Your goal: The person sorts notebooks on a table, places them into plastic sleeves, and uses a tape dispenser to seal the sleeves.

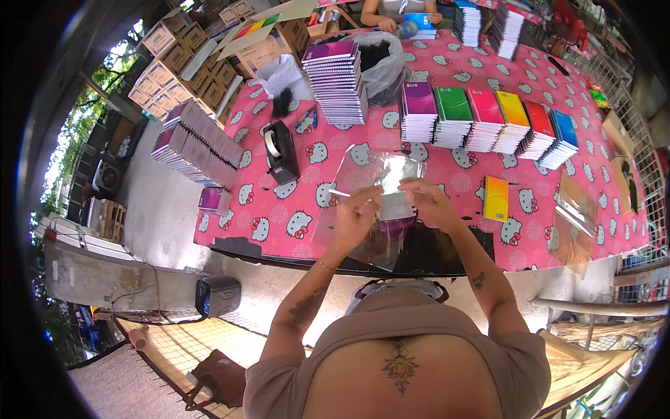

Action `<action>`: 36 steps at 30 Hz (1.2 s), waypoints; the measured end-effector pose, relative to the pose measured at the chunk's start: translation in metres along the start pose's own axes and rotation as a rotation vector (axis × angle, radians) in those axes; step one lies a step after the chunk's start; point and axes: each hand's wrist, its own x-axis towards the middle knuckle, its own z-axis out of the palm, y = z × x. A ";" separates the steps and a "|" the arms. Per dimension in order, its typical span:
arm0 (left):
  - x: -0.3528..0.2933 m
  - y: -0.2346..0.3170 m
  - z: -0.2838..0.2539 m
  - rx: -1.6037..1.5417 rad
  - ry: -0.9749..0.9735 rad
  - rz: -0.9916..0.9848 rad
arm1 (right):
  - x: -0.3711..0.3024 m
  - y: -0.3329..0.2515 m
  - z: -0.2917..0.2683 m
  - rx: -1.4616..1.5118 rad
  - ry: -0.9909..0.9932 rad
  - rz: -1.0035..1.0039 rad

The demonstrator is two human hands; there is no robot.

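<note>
In front of me, a clear plastic bag [352,171] lies on the table, with strong glare on its upper part. Both hands are at it. My left hand [357,213] pinches the plastic with its fingertips, and opposite it my right hand [431,202] has its thumb and fingers closed on the plastic too. Under and between my hands is a notebook [396,226], partly hidden, with a white part and some purple showing. A black tape dispenser [283,164] stands left of the bag. To the right lies a yellow spiral notebook [496,199].
Notebook stacks in several colours [486,115] form a row beyond my hands. A tall purple stack [335,84] stands farther left; more piles [199,146] line the left edge. Clear plastic sheets [574,220] lie at right. Across the table, a person's hands [388,25] hold a blue notebook.
</note>
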 end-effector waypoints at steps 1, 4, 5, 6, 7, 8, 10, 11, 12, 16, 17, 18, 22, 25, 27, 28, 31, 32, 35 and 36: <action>0.003 -0.007 -0.015 -0.067 0.006 -0.094 | 0.003 -0.009 -0.004 -0.087 0.067 -0.052; 0.027 -0.073 -0.092 0.170 0.388 0.012 | 0.000 -0.063 0.016 -0.290 0.243 -0.202; 0.039 -0.094 -0.129 0.468 0.587 0.133 | -0.005 -0.084 0.024 -0.421 0.239 -0.235; 0.048 -0.111 -0.164 0.777 0.782 0.260 | -0.009 -0.099 0.033 -0.548 0.236 -0.277; 0.054 -0.125 -0.190 0.527 0.696 -0.035 | -0.015 -0.103 0.040 -0.740 0.135 -0.285; 0.059 -0.137 -0.214 0.273 0.597 -0.317 | -0.017 -0.107 0.048 -0.837 0.117 -0.312; 0.066 -0.152 -0.240 -0.096 0.481 -0.552 | -0.016 -0.112 0.064 -1.029 0.075 -0.366; 0.076 -0.159 -0.237 -0.212 0.457 -0.519 | -0.015 -0.106 0.066 -1.067 0.063 -0.325; 0.073 -0.165 -0.243 -0.323 0.454 -0.484 | -0.014 -0.105 0.070 -1.074 0.048 -0.302; 0.088 -0.168 -0.214 -0.337 0.557 -0.686 | -0.012 -0.099 0.081 -1.111 0.020 -0.158; 0.096 -0.165 -0.204 -0.417 0.563 -0.680 | -0.011 -0.099 0.081 -1.116 0.024 -0.121; 0.086 -0.176 -0.223 -0.273 0.626 -0.548 | -0.008 -0.102 0.090 -1.107 0.012 -0.160; 0.065 -0.199 -0.194 -0.337 0.695 -0.360 | -0.007 -0.098 0.094 -1.122 0.055 -0.140; 0.048 -0.204 -0.209 -0.336 0.618 -0.360 | -0.001 -0.100 0.101 -1.101 0.067 -0.177; 0.039 -0.203 -0.210 0.726 0.657 -0.318 | -0.001 -0.098 0.104 -1.089 0.066 -0.175; 0.040 -0.194 -0.212 0.833 0.543 -0.408 | -0.002 -0.096 0.102 -1.086 0.078 -0.159; 0.028 -0.168 -0.229 0.988 0.337 -0.433 | -0.007 -0.101 0.102 -1.105 0.098 -0.141; 0.027 -0.151 -0.220 0.666 0.254 -0.188 | -0.010 -0.102 0.106 -1.112 0.098 -0.126; 0.028 -0.077 -0.139 -0.187 -0.247 0.088 | -0.011 -0.102 0.096 -1.154 0.071 -0.054; 0.027 -0.052 -0.117 -0.180 -0.339 0.192 | -0.011 -0.102 0.094 -1.135 0.074 -0.067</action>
